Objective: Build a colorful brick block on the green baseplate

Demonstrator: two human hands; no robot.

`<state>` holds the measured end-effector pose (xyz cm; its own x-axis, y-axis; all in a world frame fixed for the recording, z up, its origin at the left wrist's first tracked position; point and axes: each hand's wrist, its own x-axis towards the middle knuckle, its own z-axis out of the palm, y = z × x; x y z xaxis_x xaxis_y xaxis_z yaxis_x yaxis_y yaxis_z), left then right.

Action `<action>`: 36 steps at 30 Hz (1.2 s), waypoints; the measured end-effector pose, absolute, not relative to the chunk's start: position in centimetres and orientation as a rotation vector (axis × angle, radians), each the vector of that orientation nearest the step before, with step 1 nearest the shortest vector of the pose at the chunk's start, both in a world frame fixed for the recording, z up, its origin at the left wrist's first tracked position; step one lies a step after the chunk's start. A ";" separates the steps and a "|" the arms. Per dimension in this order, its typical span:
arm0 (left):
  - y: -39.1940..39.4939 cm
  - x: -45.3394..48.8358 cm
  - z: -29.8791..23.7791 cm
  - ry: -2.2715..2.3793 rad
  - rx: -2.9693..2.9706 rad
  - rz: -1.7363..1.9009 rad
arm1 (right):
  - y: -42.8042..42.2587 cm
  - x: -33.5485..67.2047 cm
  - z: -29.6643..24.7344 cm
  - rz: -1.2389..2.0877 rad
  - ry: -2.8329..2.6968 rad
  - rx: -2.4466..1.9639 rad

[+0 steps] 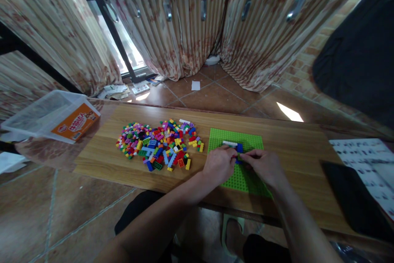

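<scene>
On a green studded baseplate (243, 181) lies a small cluster of building bricks, among them a white brick (230, 143) and a blue brick (239, 147). My left hand (221, 163) comes in from the left, fingers bent and closed at the near side of the cluster. From the right, my right hand (265, 163) pinches with thumb and forefinger at the same spot. The fingertips of both hands almost meet around a small building brick, mostly hidden by the fingers. Part of the cluster is covered by my hands.
Left of the baseplate, many loose coloured bricks (166, 144) spread over the wooden table (101, 148). A clear plastic box (40, 111) with an orange label stands at the far left. A black flat object (351, 197) and a printed sheet (353, 148) lie on the right.
</scene>
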<state>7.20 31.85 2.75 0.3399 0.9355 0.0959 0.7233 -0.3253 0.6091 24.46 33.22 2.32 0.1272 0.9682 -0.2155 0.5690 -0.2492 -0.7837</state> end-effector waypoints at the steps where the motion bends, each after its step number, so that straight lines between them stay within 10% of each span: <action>1: 31.8 7.2 2.7 1.447 2.140 0.614 | 33.3 24.4 2.3 0.999 -1.472 -1.885; 15: 31.7 6.9 2.8 1.414 2.105 0.674 | 33.0 25.0 2.5 1.332 -1.201 -1.659; 36: 36.1 -3.4 7.1 1.620 1.337 1.547 | 30.5 18.6 5.6 0.678 -1.361 -1.536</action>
